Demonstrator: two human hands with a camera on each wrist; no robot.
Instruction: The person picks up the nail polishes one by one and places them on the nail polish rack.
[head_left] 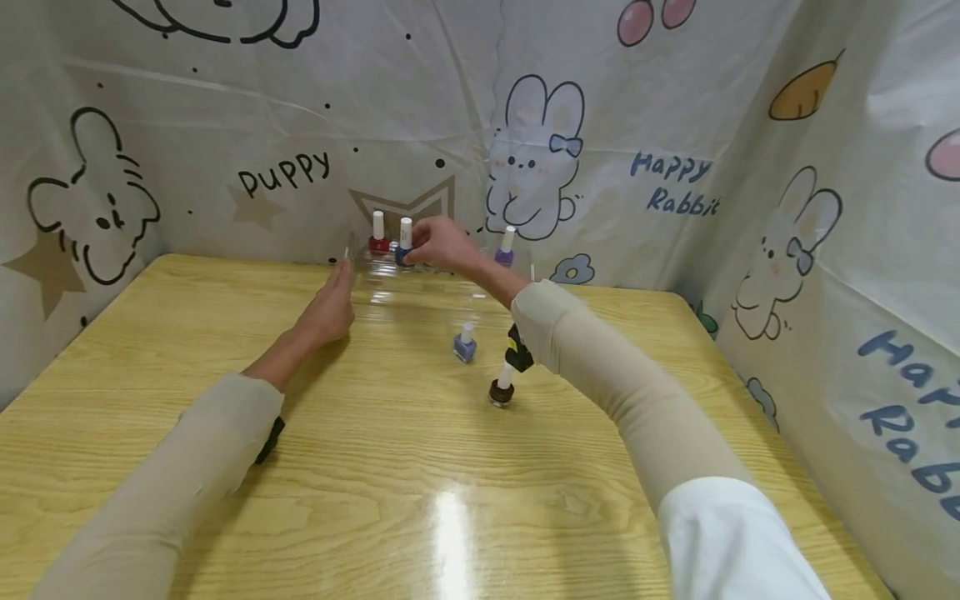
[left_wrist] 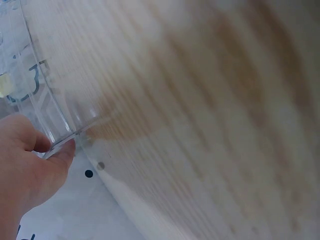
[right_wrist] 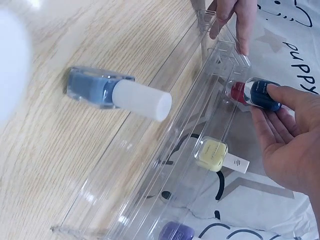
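A clear plastic tiered rack (head_left: 378,296) stands near the back of the table. My left hand (head_left: 330,307) pinches its left end between thumb and fingers, as the left wrist view shows. In my right hand (head_left: 447,245), thumb and fingers grip a dark blue nail polish bottle (right_wrist: 261,94) by its body, white cap up, over the rack's top tier. Right beside it is a red nail polish bottle (head_left: 378,243) on that tier. Farther right on the rack are a yellow nail polish bottle (right_wrist: 212,154) and a purple nail polish bottle (head_left: 505,256).
On the wooden table (head_left: 360,467), in front of the rack, stand a light blue nail polish bottle (head_left: 464,347) and a dark brown nail polish bottle (head_left: 501,392). A printed cloth (head_left: 405,100) hangs behind the table and along its right side.
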